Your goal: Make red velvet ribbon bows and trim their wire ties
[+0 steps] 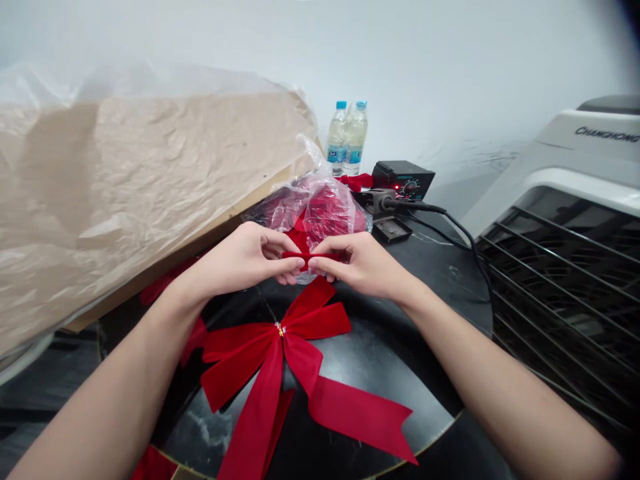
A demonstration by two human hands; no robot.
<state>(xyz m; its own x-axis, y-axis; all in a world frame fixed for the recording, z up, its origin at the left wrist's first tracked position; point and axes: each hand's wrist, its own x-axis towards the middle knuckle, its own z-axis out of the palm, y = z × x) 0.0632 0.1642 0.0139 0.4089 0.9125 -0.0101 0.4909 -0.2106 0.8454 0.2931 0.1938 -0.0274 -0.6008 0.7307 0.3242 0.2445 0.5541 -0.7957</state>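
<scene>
— Anything in the grip?

— Yes: left hand [253, 257] and right hand [364, 263] both pinched, thumb against fingers, on a narrow strip of red velvety ribbon [306, 255]. Held roughly level, clear of the glossy black tabletop with pale marble-like veins [365, 367], near the clear crinkled plastic bag with red material inside [335, 207].

— And the handling?

— Very light, by the look of it, and soft; probably limp without support at both ends. Little risk of slipping, given the apparent nap, but easily creased under a hard pinch. Best taken near the middle, thumb against fingers, with both hands close together.

— Below that?

— A red velvety bow with a forked tail [277, 350], spread on the tabletop, apart from both hands. Bound at the centre with a thin gold tie [281, 329]. Likely just as light and floppy; best lifted by the tied centre, to spare the loops from crushing.

— The surface and the room?

— Smooth, reflective, probably slick under fabric, with a curved edge on the near side. At the back, two clear plastic bottles with blue caps [337, 137], side by side before a plain white wall [425, 73]; to their right, a black box with a dial and a glowing red light [405, 179]. Farther right, a white appliance with a dark slatted grille [575, 170]. To the left, a brown board under clear plastic sheeting [175, 160].
</scene>
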